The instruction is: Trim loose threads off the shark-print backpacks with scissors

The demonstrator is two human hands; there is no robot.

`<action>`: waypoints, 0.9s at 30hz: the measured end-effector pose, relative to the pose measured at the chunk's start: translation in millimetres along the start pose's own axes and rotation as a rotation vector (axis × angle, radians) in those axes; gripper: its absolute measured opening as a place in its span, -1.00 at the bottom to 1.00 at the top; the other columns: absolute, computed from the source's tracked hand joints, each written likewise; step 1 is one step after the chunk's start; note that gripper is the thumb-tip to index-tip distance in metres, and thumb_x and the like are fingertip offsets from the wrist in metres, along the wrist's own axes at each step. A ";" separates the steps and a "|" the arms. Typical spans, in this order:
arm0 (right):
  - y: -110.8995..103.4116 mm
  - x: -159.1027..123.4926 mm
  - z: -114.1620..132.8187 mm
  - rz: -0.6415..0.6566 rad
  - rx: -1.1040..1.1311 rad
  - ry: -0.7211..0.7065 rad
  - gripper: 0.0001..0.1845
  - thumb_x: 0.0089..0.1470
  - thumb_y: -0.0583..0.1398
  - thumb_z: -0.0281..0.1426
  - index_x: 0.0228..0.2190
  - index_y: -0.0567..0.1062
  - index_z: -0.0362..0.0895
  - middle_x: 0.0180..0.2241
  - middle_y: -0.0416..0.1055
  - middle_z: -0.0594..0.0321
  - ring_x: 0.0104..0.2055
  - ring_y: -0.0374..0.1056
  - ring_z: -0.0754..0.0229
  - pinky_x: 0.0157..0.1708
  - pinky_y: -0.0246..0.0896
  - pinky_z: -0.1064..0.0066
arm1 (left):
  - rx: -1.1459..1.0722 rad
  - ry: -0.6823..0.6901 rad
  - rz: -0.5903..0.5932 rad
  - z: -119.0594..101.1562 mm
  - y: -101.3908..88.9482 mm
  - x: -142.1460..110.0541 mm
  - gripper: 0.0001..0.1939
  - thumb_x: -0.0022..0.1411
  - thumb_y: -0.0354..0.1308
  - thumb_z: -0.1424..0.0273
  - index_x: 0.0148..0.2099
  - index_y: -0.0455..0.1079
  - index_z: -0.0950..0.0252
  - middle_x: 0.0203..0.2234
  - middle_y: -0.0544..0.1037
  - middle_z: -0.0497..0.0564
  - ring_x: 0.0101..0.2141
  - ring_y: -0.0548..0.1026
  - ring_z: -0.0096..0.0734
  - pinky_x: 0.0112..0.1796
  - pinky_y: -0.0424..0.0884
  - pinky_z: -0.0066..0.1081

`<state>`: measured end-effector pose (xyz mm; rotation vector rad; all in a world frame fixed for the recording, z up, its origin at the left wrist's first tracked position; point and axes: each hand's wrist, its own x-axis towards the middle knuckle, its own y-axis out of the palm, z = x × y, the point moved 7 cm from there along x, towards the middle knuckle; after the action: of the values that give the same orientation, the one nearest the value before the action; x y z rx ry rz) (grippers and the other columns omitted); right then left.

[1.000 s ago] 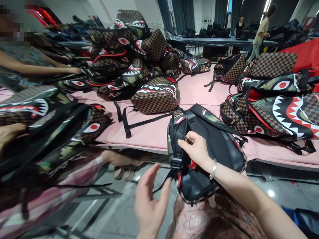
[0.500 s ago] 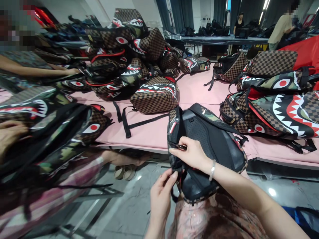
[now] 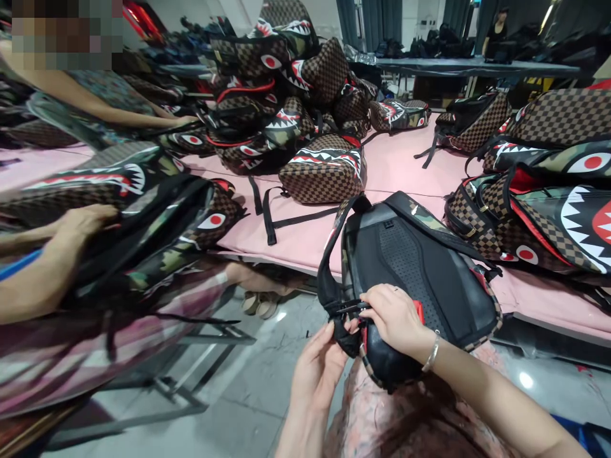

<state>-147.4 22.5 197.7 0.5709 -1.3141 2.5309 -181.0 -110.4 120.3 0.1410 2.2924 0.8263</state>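
Plainly, left hand (image 3: 319,364) pinches strap (image 3: 329,280); patch (image 3: 388,224) on backpack (image 3: 446,280) unreadably small.

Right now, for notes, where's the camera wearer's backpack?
Head view: the backpack is right of centre, at the edge of the pink table, beneath the right hand.

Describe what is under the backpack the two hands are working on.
The backpack has its far end over the pink tabletop and its near end over the person's patterned clothing. Its underside and anything directly beneath are hidden by its body.
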 end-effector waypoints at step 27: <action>6.3 -0.4 15.4 -0.055 0.032 -0.088 -0.83 0.15 0.04 -0.46 -0.26 0.41 -0.15 -0.33 0.41 0.15 -0.28 0.29 0.16 -0.28 0.15 0.35 | 0.004 0.096 0.012 4.6 7.5 -4.4 -0.92 -0.15 0.28 0.59 -0.47 0.50 0.46 -0.53 0.58 0.13 -0.49 0.53 -0.37 -0.39 0.51 -0.46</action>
<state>-145.8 6.2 200.9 0.7220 -1.2706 2.5123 -175.7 -103.5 124.7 0.1194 2.3854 0.8516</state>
